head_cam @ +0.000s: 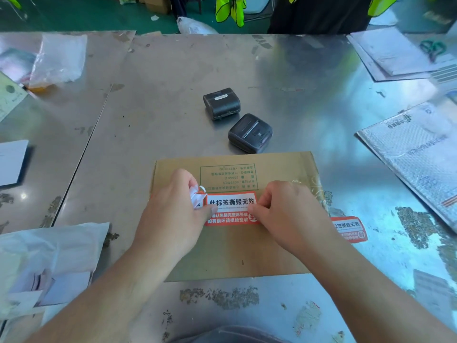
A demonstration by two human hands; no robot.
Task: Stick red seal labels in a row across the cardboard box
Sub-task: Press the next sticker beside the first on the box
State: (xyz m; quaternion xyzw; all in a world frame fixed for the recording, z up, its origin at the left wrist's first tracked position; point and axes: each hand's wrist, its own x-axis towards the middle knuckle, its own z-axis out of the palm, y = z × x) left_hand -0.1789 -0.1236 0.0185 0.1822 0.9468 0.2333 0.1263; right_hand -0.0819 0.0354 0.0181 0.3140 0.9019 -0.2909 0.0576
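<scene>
A flat brown cardboard box [237, 251] lies on the metal table in front of me. A red and white seal label [231, 209] sits across the middle of its top. My left hand [173, 214] pinches the label's left end, with crumpled white backing paper [196, 195] bunched in its fingers. My right hand [289, 214] pinches the label's right end against the box. More red seal labels [350, 229] lie on the table just past the box's right edge.
Two small black label printers [221, 103] [250, 132] stand beyond the box. Padded mailers [418, 154] and papers [393, 55] lie at the right. Plastic bags [58, 60] and white mailers [42, 263] lie at the left. A person in a hi-vis vest [319, 13] stands across the table.
</scene>
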